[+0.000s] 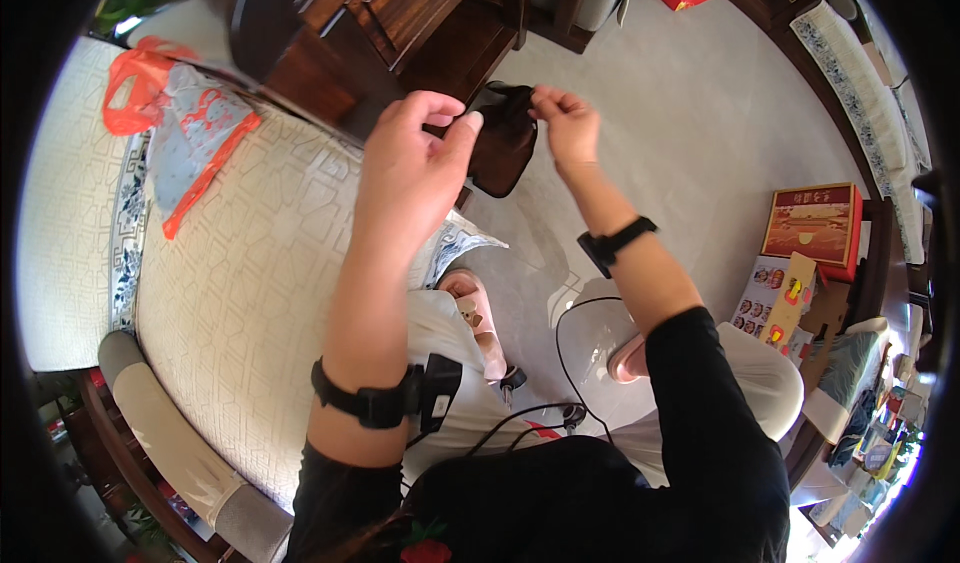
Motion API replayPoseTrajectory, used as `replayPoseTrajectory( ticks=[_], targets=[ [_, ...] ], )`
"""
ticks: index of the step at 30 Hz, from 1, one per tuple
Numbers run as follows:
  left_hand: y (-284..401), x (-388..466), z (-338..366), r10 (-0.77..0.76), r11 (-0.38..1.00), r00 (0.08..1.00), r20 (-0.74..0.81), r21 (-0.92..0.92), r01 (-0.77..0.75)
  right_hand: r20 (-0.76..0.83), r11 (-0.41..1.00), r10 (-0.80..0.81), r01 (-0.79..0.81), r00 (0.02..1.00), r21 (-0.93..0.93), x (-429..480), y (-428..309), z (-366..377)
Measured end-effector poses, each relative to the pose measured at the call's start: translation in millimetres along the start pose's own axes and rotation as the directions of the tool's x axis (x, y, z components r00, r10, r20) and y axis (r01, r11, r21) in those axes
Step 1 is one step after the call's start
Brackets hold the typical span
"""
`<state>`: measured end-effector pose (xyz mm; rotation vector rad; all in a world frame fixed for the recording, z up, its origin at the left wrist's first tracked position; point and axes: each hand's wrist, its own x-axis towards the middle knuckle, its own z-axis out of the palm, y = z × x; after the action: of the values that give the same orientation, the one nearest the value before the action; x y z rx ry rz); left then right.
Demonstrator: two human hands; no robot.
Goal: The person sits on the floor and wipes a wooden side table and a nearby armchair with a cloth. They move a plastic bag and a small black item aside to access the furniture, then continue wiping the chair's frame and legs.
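A dark, sheer fabric piece [504,150], perhaps a thin bag or stocking, hangs in front of me above the floor. My right hand [568,124] pinches its upper right edge between thumb and fingers. At its upper left edge is my left hand [424,150], thumb and fingers drawn together; the grip appears to be on the fabric, though the hand itself partly hides that edge. Light from behind shows through the material.
To the left stands a cream-covered sofa [247,278] with a red-and-clear plastic bag [199,131] on it. Dark wooden furniture [420,15] is ahead. A red gift box [810,225] sits at the right. A black cable [559,330] loops near my pink slippers [480,315].
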<state>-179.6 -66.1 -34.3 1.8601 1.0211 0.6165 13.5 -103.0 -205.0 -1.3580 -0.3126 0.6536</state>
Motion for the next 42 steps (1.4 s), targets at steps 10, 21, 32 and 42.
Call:
replayPoseTrajectory(
  ticks=[10, 21, 32, 42],
  targets=[
    [0, -16, 19, 0.036, 0.978, 0.940, 0.340, 0.180, -0.103, 0.383, 0.927, -0.144, 0.260, 0.913, -0.271, -93, -183, -41],
    [7, -40, 68, 0.135, 0.986, 0.868, 0.477, 0.021, -0.165, 0.563, 0.806, -0.436, 0.025, 0.702, 0.592, -175, -276, -106],
    [35, -120, 120, 0.429, 0.738, 0.776, 0.462, -0.674, -0.007, 0.203, 0.791, -0.507, 0.359, 0.837, 0.496, -221, -285, -153],
    [50, -189, 168, 0.717, 0.683, 0.693, -0.072, -0.121, -0.720, -0.028, 0.624, -0.715, 0.656, 0.698, 0.426, -295, -290, -152]
  ],
)
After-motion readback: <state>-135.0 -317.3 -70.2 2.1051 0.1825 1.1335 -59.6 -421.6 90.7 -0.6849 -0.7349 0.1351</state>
